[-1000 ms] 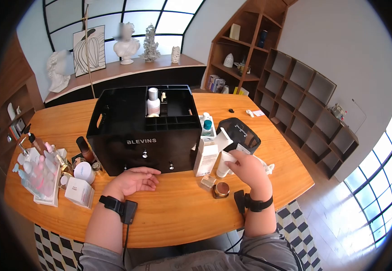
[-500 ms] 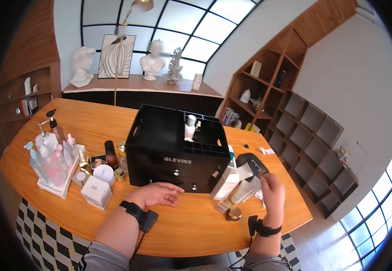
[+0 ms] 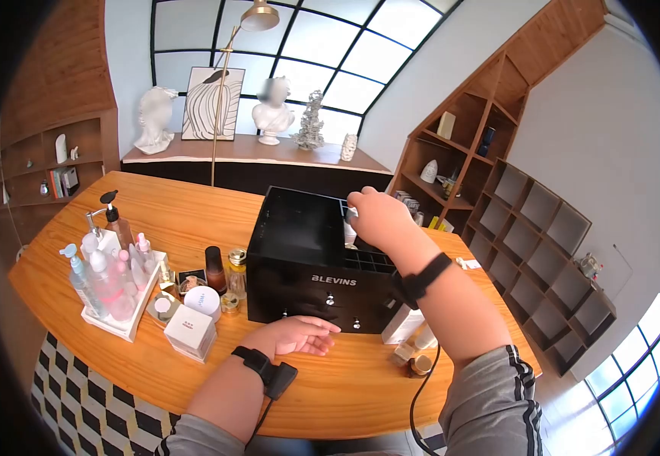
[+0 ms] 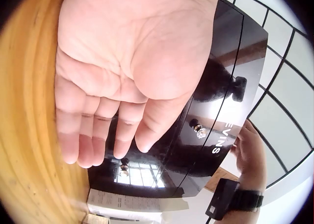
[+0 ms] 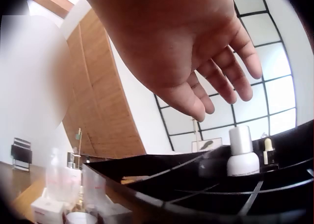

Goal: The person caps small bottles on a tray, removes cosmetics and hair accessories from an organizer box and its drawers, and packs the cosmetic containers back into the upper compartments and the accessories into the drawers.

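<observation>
Right hand (image 3: 383, 218) has just swung from right of black organizer (image 3: 288, 285) to above its top; fingers loosely spread, no pinch visible. White bottle (image 5: 243, 158) stands in organizer's top, just beneath. Left hand (image 3: 297, 337) stays before organizer, fingers straight. Work seemingly shifts there.

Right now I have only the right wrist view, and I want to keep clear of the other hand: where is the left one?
Observer: In the head view, the left hand is by the front of the black box.

Operator: Anything on the table near that box's right front corner?

Observer: Yes, a small brown jar, nearer the person than the white carton.
</observation>
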The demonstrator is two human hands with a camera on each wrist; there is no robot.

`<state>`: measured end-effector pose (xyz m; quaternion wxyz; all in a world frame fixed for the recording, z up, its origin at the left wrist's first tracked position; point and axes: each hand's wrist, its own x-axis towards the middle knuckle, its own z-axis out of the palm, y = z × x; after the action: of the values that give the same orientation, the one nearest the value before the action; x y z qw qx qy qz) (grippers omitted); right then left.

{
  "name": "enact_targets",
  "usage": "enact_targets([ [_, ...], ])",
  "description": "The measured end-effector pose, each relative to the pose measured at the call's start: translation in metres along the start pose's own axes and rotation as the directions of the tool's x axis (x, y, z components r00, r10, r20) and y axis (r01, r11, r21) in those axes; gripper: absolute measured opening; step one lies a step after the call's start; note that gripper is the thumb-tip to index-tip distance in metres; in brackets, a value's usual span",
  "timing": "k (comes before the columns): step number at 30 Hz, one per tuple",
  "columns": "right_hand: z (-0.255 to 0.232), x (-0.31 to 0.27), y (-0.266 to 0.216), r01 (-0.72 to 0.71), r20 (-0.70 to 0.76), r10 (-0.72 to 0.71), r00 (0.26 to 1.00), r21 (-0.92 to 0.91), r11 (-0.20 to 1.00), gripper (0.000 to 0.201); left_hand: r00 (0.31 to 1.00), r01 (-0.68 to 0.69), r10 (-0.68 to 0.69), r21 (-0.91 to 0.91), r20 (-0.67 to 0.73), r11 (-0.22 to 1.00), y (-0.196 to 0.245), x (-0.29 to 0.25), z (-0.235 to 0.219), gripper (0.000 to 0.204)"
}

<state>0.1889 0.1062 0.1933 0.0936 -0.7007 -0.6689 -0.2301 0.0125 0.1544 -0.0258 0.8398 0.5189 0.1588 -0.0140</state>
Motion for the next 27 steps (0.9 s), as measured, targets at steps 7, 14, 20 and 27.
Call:
enact_targets([
  [7, 0.011, 0.029, 0.006, -0.155, 0.251, 0.144, 0.957, 0.025, 0.988, 0.025, 1.000, 0.013, -0.013, 0.009, 0.007, 1.000, 0.000, 0.002, -0.001, 0.035],
  [14, 0.030, 0.044, 0.031, -0.226, 0.263, 0.191, 0.946, 0.107, 0.968, 0.025, 1.000, 0.005, -0.005, 0.037, 0.004, 0.999, 0.000, 0.003, 0.000, 0.035],
  [20, 0.021, 0.038, 0.024, -0.209, 0.322, 0.151, 0.935, 0.155, 0.965, 0.028, 1.000, 0.004, -0.004, 0.035, 0.008, 0.999, -0.001, 0.004, -0.002, 0.035],
  [27, 0.014, 0.032, 0.023, -0.189, 0.332, 0.125, 0.935, 0.169, 0.967, 0.026, 1.000, 0.014, -0.014, 0.042, -0.005, 0.999, 0.000, 0.003, 0.000, 0.034],
])
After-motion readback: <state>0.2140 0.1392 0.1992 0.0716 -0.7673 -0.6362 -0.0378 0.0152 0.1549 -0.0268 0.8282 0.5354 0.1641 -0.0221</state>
